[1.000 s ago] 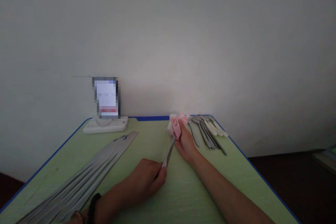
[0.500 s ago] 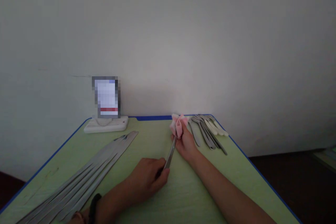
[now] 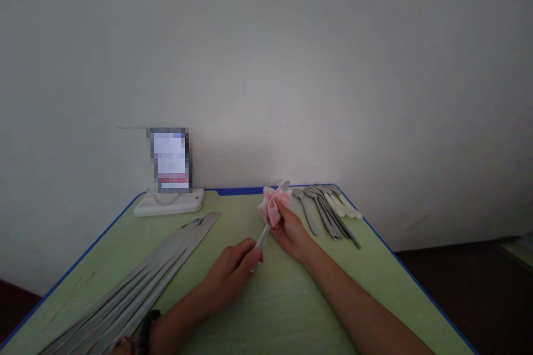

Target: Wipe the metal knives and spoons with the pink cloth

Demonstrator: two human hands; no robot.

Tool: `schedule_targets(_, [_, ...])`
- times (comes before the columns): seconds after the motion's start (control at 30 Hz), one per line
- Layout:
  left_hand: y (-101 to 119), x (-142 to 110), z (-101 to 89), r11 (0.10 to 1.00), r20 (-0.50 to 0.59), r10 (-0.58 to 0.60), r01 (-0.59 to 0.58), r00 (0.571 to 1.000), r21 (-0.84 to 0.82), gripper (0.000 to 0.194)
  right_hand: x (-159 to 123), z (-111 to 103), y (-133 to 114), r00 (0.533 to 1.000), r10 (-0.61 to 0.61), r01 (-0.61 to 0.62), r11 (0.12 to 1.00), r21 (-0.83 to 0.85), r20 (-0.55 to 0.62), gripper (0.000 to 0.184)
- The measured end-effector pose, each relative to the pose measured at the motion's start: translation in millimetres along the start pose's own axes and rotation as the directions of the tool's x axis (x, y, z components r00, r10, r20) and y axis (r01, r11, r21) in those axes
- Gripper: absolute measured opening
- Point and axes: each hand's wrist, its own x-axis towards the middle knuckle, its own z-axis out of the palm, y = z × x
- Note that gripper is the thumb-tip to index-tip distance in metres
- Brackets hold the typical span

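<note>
Against a plain grey wall (image 3: 266, 66), a pale green counter with blue edging (image 3: 275, 310) sets the scene as a person's left hand (image 3: 234, 267), fingers curled tight, grips a slim silver metal utensil (image 3: 262, 236) over the middle. The right hand (image 3: 293, 231), closed, pinches a pink-and-white fabric cloth (image 3: 272, 209) around its far part, near a row of silver and white-handled cutlery (image 3: 328, 213).

Left hand (image 3: 235, 272): ungloved; black wristband (image 3: 145, 330), one, at seven o'clock; second band (image 3: 122, 345), brownish, beside it, blurred. Right hand (image 3: 293, 230): ungloved, wrist unadorned.
</note>
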Motion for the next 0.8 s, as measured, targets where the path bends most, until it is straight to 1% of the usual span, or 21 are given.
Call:
schedule_targets(0.07, [1, -2, -0.2, 0.999, 0.029, 0.012, -0.011, 1.000, -0.043, 0.032, 2, -1, -2, 1.000, 0.002, -0.001, 1.000, 0.019, -0.025, 0.024])
schedule_targets(0.1, [1, -2, -0.1, 0.999, 0.018, 0.012, -0.011, 1.000, -0.052, 0.031, 2, -1, -2, 1.000, -0.002, 0.003, 1.000, 0.024, -0.031, 0.024])
schedule_targets(0.17, [0, -1, 0.9, 0.999, -0.041, -0.011, 0.009, 0.999, -0.042, 0.030, 1, -2, -1, 1.000, -0.016, 0.017, 1.000, 0.011, -0.018, 0.026])
schedule_targets(0.23, [-1, 1, 2.6, 0.999, -0.094, -0.034, 0.034, 0.995, -0.001, 0.030, -1, -2, 1, 0.999, -0.034, 0.036, 0.998, -0.053, 0.041, 0.030])
schedule_targets(0.33, [-1, 2, 5.7, 0.994, -0.127, 0.003, 0.010, 0.992, 0.106, 0.024, -4, -1, 6, 0.990, -0.023, 0.051, 0.978, -0.201, 0.139, 0.035])
schedule_targets(0.4, [0, 2, 7.1, 0.988, -0.144, 0.021, 0.002, 0.989, 0.157, 0.021, -5, 0, 7, 0.990, -0.005, 0.041, 0.968, -0.248, 0.144, 0.036])
schedule_targets(0.47, [1, 2, 7.1, 0.988, -0.158, 0.010, 0.014, 0.987, 0.154, 0.023, -4, -1, 6, 0.994, -0.006, 0.030, 0.975, -0.222, 0.109, 0.035])
schedule_targets(0.5, [1, 3, 6.5, 0.992, -0.156, 0.001, 0.019, 0.988, 0.125, 0.024, -3, -2, 6, 0.996, -0.010, 0.027, 0.981, -0.190, 0.092, 0.035])
schedule_targets(0.57, [0, 4, 4.0, 1.000, -0.117, -0.029, 0.030, 0.993, 0.009, 0.032, -2, -4, 3, 0.996, -0.020, 0.030, 0.992, -0.124, 0.081, 0.034])
schedule_targets(0.63, [-1, 7, 0.4, 0.988, -0.041, -0.068, 0.061, 0.997, -0.140, 0.041, -3, -6, 1, 0.993, -0.001, 0.013, 0.996, -0.093, 0.121, 0.035])
schedule_targets(0.7, [-1, 8, -3.1, 0.968, 0.012, -0.105, 0.105, 0.994, -0.230, 0.047, -5, -7, 0, 0.979, 0.059, -0.039, 0.994, -0.106, 0.195, 0.037])
schedule_targets(0.73, [0, 9, -4.2, 0.963, 0.015, -0.116, 0.116, 0.993, -0.245, 0.048, -7, -7, -1, 0.969, 0.091, -0.065, 0.991, -0.120, 0.229, 0.039])
schedule_targets(0.8, [0, 10, -4.7, 0.961, -0.025, -0.137, 0.127, 0.990, -0.247, 0.047, -10, -6, -1, 0.953, 0.127, -0.094, 0.987, -0.132, 0.273, 0.040])
